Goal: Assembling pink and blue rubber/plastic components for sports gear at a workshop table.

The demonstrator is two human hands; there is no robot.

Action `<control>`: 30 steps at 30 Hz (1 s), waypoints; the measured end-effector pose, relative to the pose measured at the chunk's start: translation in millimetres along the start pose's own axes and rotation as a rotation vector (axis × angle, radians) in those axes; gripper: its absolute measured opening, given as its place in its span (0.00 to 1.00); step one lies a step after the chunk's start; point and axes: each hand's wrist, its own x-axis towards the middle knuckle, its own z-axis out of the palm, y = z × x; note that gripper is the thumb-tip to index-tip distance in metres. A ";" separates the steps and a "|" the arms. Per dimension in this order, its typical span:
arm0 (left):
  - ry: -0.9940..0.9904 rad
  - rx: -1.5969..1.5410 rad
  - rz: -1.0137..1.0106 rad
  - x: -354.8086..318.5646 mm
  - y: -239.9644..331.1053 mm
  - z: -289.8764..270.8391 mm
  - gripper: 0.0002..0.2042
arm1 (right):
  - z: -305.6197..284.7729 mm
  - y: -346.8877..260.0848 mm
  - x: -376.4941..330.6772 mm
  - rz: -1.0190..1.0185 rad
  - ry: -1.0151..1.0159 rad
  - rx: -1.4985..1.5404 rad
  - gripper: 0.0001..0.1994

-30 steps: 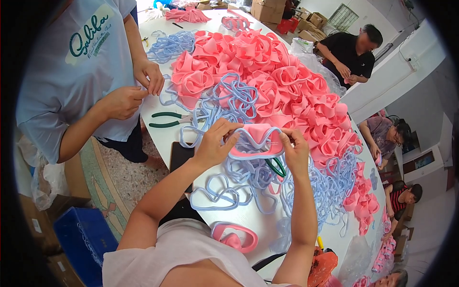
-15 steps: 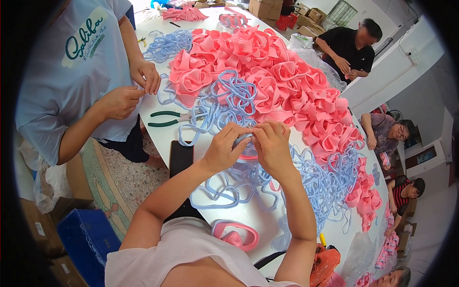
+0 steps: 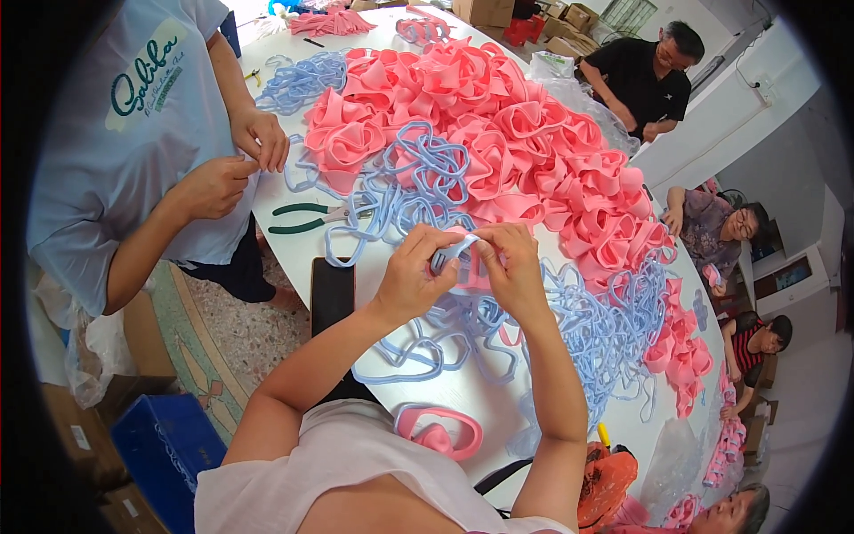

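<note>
My left hand (image 3: 416, 271) and my right hand (image 3: 511, 267) meet above the white table (image 3: 463, 396) and both grip one small pink soft piece with a light blue band (image 3: 458, 258) on it. The piece is folded between my fingers and mostly hidden by them. Loose light blue bands (image 3: 587, 329) lie under and to the right of my hands. A finished pink ring piece (image 3: 439, 432) rests on the table near my chest.
A big heap of pink pieces (image 3: 498, 133) covers the table's middle. Green-handled pliers (image 3: 307, 218) and a black phone (image 3: 332, 294) lie at the left edge. A person in a pale blue shirt (image 3: 142, 133) works at left; others sit at right. A blue crate (image 3: 165, 449) stands on the floor.
My hands, earlier spread wide stretching the pink piece, have come together and lifted slightly, folding the piece small between the fingers.
</note>
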 end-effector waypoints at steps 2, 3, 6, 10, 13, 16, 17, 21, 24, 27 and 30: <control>0.046 0.027 0.057 -0.3 -0.9 2.5 0.13 | 0.5 -0.1 -1.2 -0.008 0.023 0.024 0.07; 0.058 0.028 0.080 1.2 -1.5 2.2 0.14 | -0.9 -1.7 -1.0 -0.001 0.031 0.037 0.07; 0.074 0.029 0.076 3.5 -6.3 -3.2 0.14 | -8.1 -15.9 -2.8 0.076 0.143 0.192 0.07; 0.082 0.056 0.089 7.7 -4.8 -8.2 0.15 | -16.8 -27.9 -18.9 0.374 0.294 1.202 0.08; 0.100 0.075 0.115 8.6 -1.0 -7.7 0.14 | -11.4 -32.4 -26.4 0.428 0.266 1.336 0.08; 0.104 0.105 0.191 7.8 -1.7 -5.8 0.14 | -4.6 -35.4 -27.6 0.437 0.285 1.379 0.07; 0.102 0.103 0.194 7.3 -1.3 -5.8 0.14 | -3.9 -35.9 -27.5 0.432 0.310 1.404 0.07; 0.075 0.107 0.238 5.4 -1.2 -4.2 0.16 | -3.9 -36.8 -25.2 0.477 0.342 1.545 0.08; 0.055 0.091 0.200 2.0 -1.8 -4.0 0.15 | -2.8 -39.5 -24.2 0.424 0.330 1.620 0.09; -0.007 -0.005 0.030 0.4 -14.2 -8.4 0.13 | -5.2 -31.9 -26.2 0.216 0.426 1.059 0.12; -0.106 -0.241 -0.154 7.2 -16.7 -18.6 0.13 | -23.6 -21.7 -18.0 0.026 0.187 0.085 0.15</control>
